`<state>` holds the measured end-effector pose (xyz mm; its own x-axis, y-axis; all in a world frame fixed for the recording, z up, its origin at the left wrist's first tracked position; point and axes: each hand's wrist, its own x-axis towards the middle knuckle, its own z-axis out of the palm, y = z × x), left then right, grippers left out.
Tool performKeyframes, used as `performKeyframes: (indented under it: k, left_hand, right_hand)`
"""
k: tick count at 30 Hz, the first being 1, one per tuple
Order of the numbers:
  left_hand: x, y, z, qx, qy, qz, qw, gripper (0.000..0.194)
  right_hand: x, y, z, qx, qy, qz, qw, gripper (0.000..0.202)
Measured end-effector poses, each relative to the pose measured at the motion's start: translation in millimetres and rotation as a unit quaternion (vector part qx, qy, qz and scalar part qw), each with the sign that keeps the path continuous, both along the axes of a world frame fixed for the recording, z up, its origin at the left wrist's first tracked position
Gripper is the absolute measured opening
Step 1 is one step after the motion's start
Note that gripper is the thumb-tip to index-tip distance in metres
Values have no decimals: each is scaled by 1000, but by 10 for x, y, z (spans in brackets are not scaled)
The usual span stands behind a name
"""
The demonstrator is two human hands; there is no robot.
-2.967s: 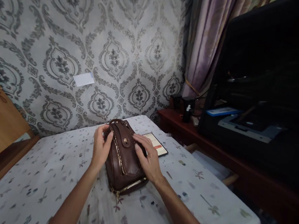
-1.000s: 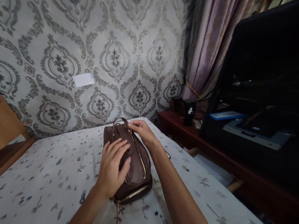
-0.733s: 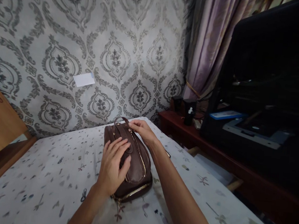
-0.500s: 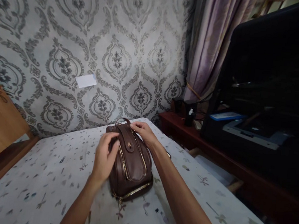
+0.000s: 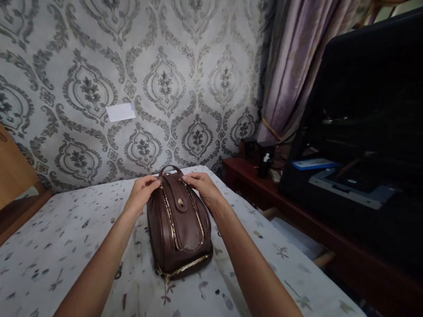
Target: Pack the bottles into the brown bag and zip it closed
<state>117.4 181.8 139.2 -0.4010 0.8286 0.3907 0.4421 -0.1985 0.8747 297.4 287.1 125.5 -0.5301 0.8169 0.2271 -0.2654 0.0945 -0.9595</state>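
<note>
A dark brown leather bag [image 5: 190, 226] with gold zippers lies on the patterned white sheet [image 5: 87, 246], its looped handle pointing toward the wall. My left hand [image 5: 143, 190] pinches the bag's upper left edge, near the top of the left zipper. At the upper right edge, beside the handle, my right hand [image 5: 202, 185] has its thumb and fingers pressed on the leather. A flap with a gold clasp [image 5: 181, 202] runs down the middle between the two zippers.
Patterned wallpaper rises behind, with a white card [image 5: 120, 112] on it. A wooden board [image 5: 0, 173] stands at the left. On the right are a dark red shelf [image 5: 247, 177] with a small black bottle [image 5: 264, 166], a large black screen [image 5: 365, 118] and a purple curtain [image 5: 296, 52].
My left hand has moved up and left, from over the left zipper to the bag's upper left edge. My right hand stays at the upper right edge.
</note>
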Motion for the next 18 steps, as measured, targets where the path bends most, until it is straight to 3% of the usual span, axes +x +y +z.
performKeyframes:
  k: [11,18]
  left_hand:
    - [-45,104,147,-37,27,-16,999,29]
    - [-22,97,173,-27,47,-26,998,29]
  right_hand:
    - [-209,167,212,40,-47,-15,998,5]
    - [-158,78,215,65,-36,-18,997,16]
